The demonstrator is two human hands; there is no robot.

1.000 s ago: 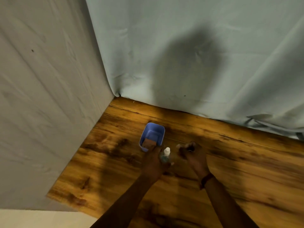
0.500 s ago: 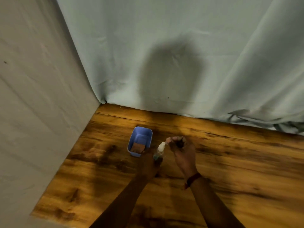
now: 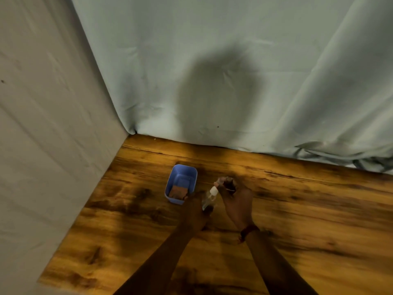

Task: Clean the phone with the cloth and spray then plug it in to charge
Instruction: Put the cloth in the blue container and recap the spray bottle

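My left hand (image 3: pixel 197 210) grips a small clear spray bottle (image 3: pixel 208 198) with a white nozzle, held upright just above the wooden table (image 3: pixel 308 220). My right hand (image 3: pixel 237 202) is right beside the nozzle. Its fingertips are pinched on a small dark, partly clear piece that looks like the bottle's cap (image 3: pixel 227 184). A brown cloth (image 3: pixel 178 191) lies folded inside a small blue tub (image 3: pixel 183 167), just left of my left hand. No phone or charging cable shows in this view.
A pale grey-green curtain (image 3: pixel 212 60) hangs along the table's far edge and bunches up at the far right. A light wall (image 3: pixel 42 124) runs along the left side. The table's front left corner sits at the lower left.
My right hand has moved in from apart to beside the bottle's nozzle. The bottle now tilts slightly right. The camera view has shifted a little.
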